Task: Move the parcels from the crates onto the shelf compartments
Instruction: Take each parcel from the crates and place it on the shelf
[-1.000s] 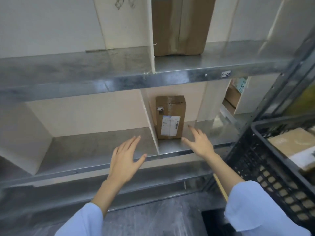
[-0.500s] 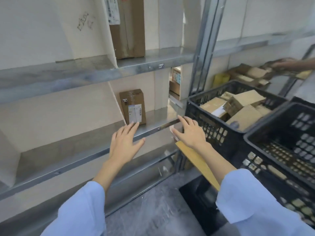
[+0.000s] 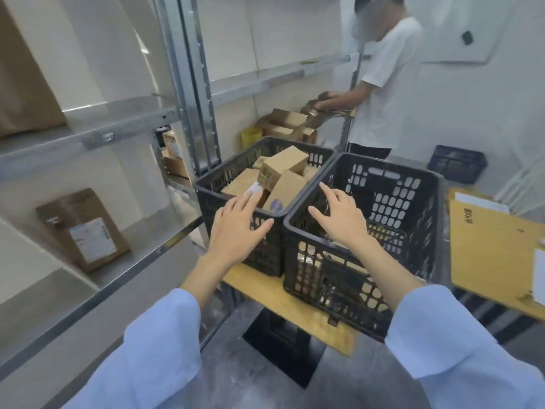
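Both hands were spread wide, fingers straight, holding nothing. Fingertips [image 3: 251, 202] of the left hand [image 3: 236, 231] hovered over the near rim of the black slotted plastic crate [image 3: 212, 208], with the heaped brown cardboard parcels [image 3: 284, 168] just ahead and slightly right. That made it the nearer hand, since the right hand [image 3: 342, 219] hung over the neighbouring black crate [image 3: 398, 202]. The top parcel lay tilted, its long axis pointing away and rightward.

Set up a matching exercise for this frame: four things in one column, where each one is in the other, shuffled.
Things
1. left hand
2. right hand
3. labelled parcel
4. person in a white shirt

Places
A. on the lower shelf
B. at the near rim of the crate full of parcels
C. over the right-hand crate
D. standing at the far shelf

Pairs: 1-B, 2-C, 3-A, 4-D
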### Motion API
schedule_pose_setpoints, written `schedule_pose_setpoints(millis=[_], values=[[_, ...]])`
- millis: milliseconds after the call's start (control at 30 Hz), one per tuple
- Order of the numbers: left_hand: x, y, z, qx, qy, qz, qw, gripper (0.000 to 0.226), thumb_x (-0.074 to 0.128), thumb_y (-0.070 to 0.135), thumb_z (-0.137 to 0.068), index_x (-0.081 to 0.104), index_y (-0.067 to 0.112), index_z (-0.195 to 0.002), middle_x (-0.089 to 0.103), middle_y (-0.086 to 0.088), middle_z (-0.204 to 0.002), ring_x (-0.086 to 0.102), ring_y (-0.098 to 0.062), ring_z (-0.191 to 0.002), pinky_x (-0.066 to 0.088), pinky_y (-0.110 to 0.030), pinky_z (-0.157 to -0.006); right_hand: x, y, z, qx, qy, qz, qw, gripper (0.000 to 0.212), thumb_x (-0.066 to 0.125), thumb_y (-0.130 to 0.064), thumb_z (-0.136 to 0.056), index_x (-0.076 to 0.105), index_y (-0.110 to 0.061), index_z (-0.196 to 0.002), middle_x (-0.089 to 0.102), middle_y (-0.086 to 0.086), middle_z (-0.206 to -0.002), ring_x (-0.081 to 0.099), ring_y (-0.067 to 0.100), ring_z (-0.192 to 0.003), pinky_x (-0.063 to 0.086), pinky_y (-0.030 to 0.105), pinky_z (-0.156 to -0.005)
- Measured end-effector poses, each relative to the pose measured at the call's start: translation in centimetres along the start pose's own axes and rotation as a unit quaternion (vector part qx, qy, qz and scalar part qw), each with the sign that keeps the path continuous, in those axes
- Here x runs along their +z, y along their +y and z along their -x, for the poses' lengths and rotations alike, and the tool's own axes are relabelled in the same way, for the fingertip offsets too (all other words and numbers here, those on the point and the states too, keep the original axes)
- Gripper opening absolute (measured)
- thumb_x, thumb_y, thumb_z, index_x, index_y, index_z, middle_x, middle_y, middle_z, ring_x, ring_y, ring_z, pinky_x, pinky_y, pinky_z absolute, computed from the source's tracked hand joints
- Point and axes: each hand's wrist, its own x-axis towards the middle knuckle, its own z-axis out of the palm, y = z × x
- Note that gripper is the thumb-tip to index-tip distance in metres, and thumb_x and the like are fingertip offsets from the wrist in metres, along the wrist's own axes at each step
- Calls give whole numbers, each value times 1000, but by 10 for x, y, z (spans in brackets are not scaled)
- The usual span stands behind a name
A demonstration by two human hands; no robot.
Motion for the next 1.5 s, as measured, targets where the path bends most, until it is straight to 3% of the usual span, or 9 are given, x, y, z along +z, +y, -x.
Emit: schedule_pose_setpoints(millis=[333,533,767,1167,1267,1400,1500], values=[[97,93,-121,76,-68,54,993,68,45,58,-96,22,33,-154,29,7,-159,28,-17,-144,24,-41,-114,11,140,-49,69,-79,-17,994,73,44,-62,-95,11,-38,-156,30,4,-159,31,30,-142,36,48,-111],[158,108,-152,96,-157,51,982,71,47,59,-94,21,34,-155,26,7,-160,25,-17,-145,21,-45,-116,48,175,-50,101,-147,-62,982,77,49,-59,-95,9,-39,-156,30,4,-158,30,31,-142,35,48,-109],[228,96,-183,133,-266,12,955,77,49,62,-91,21,28,-155,31,1,-158,34,-22,-140,31,-41,-111,86,190,-61,144,-184,-109,966,80,52,-56,-94,5,-40,-156,31,4,-157,31,31,-141,35,50,-110],[313,73,-195,23,-463,34,886,80,57,58,-88,22,29,-154,38,-6,-150,44,-27,-133,42,-37,-100,139,217,-41,262,-257,-179,913,93,64,-51,-89,-4,-49,-152,26,-1,-161,29,29,-145,31,45,-112],[325,72,-186,16,-488,11,873,82,59,61,-84,25,29,-151,41,-7,-147,47,-31,-130,42,-38,-100,142,218,-41,271,-251,-201,907,91,65,-48,-90,-1,-50,-152,30,-2,-159,35,26,-142,37,43,-106],[334,73,-183,-3,-490,54,870,74,63,58,-79,35,29,-142,51,-6,-136,53,-31,-120,45,-39,-96,147,218,-41,285,-259,-216,898,94,68,-45,-88,0,-52,-152,31,-2,-159,39,25,-140,40,48,-108],[336,74,-182,-27,-478,86,874,68,66,54,-77,43,26,-134,55,-5,-131,55,-27,-117,46,-36,-91,149,217,-44,298,-255,-225,892,91,67,-43,-89,1,-50,-153,42,-1,-152,45,24,-135,42,45,-104]])
